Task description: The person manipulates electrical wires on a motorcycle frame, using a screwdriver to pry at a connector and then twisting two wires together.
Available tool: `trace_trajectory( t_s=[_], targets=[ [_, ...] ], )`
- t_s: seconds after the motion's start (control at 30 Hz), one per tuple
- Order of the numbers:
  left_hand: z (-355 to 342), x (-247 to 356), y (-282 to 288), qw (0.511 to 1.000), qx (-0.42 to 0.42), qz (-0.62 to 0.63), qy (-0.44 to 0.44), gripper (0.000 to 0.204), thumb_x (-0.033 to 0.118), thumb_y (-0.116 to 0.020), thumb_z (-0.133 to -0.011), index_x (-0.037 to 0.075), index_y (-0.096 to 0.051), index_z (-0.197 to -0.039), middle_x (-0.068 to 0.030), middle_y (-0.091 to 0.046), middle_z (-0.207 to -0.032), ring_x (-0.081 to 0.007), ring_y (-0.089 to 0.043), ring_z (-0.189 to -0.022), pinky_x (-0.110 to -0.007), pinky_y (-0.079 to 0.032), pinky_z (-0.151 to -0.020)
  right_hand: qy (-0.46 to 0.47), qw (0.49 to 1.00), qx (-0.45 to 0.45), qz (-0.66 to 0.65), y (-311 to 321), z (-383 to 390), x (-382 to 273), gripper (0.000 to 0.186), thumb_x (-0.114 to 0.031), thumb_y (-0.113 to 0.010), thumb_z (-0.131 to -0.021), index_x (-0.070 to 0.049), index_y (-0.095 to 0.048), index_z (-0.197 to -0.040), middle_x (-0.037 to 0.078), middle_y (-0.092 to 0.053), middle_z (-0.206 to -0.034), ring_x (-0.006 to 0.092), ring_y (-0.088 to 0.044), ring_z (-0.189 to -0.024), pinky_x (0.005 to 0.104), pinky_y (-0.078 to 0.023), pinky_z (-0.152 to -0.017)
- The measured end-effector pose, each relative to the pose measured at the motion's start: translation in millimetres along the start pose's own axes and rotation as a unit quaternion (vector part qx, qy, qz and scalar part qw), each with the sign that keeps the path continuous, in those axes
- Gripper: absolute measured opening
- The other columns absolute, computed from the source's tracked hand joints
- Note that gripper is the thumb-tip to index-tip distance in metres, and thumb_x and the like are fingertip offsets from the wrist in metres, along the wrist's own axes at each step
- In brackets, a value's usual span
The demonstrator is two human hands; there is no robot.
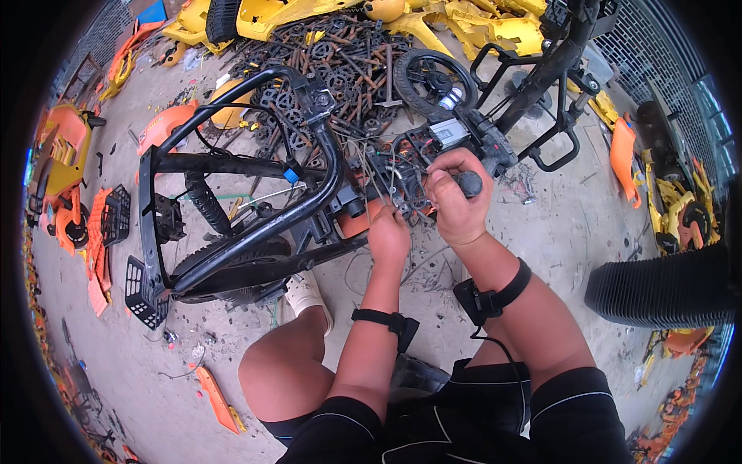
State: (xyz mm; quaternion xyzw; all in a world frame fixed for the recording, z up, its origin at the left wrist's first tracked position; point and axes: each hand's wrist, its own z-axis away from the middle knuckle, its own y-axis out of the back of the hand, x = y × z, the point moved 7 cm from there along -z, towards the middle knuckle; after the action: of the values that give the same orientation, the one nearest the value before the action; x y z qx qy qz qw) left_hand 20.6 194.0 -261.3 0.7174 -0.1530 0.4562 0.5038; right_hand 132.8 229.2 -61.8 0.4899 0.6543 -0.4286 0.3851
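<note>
Two hands at a stripped black bike frame (pixel 232 232) lying on a concrete floor (pixel 556 240).

Far left lie orange panels (pixel 97 255). The frame and its rear wheel (pixel 232 267) fill the middle left. The left hand (pixel 389 236) is pinched into the tangle of wires (pixel 390 182) at the frame's front; what it grips is hidden. Just beside it, the right hand (pixel 457 203) is clenched around a dark handle (pixel 469 183). Behind them lies rusty scrap (pixel 340 66), with a small wheel (pixel 433 77) to its right.

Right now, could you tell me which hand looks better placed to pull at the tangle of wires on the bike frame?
Probably the left hand: its fingers are already in the wire bundle. The right hand is closed around the black handlebar grip, steadying the black bike frame.
</note>
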Motion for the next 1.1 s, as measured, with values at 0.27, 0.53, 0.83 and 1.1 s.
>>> trace_trajectory(
  t_s=[0.27,0.53,0.83,1.1],
  targets=[
    [11,16,-1,0.996,-0.053,-0.022,0.063,0.018,0.019,-0.064,-0.090,0.003,-0.066,-0.099,-0.0229,-0.070,-0.087,-0.0416,-0.068,-0.081,-0.051,-0.053,-0.071,0.050,0.988,0.103,0.099,17,12,0,0.013,-0.012,-0.060,-0.097,-0.002,-0.053,-0.091,0.003,-0.052,-0.065,0.0090,-0.047,-0.054,0.0255,-0.041,-0.051],
    [20,4,-12,0.994,-0.028,0.031,0.102,0.028,0.021,-0.062,-0.093,0.004,-0.056,-0.115,-0.0190,-0.072,-0.082,-0.0399,-0.069,-0.077,-0.050,-0.053,-0.068,0.032,0.984,0.144,0.103,8,18,-1,0.022,-0.023,-0.065,-0.099,-0.004,-0.054,-0.095,0.001,-0.053,-0.069,0.0089,-0.049,-0.059,0.0257,-0.044,-0.057],
    [34,2,-31,0.974,0.012,0.156,0.165,0.042,0.019,-0.067,-0.092,0.001,-0.050,-0.126,-0.0116,-0.072,-0.079,-0.0304,-0.070,-0.073,-0.042,-0.051,-0.068,-0.065,0.978,0.185,0.070,7,12,-6,0.027,-0.032,-0.069,-0.096,-0.007,-0.059,-0.098,0.000,-0.056,-0.068,0.0061,-0.053,-0.061,0.0227,-0.044,-0.052],
    [29,-22,-40,0.964,0.004,0.204,0.173,0.032,0.020,-0.065,-0.095,0.001,-0.054,-0.117,-0.0100,-0.073,-0.077,-0.0269,-0.071,-0.071,-0.039,-0.051,-0.067,-0.009,0.996,0.091,-0.018,22,-19,-46,0.016,-0.015,-0.072,-0.093,-0.003,-0.062,-0.090,0.000,-0.058,-0.071,0.0059,-0.052,-0.063,0.0229,-0.044,-0.057]
  ],
)
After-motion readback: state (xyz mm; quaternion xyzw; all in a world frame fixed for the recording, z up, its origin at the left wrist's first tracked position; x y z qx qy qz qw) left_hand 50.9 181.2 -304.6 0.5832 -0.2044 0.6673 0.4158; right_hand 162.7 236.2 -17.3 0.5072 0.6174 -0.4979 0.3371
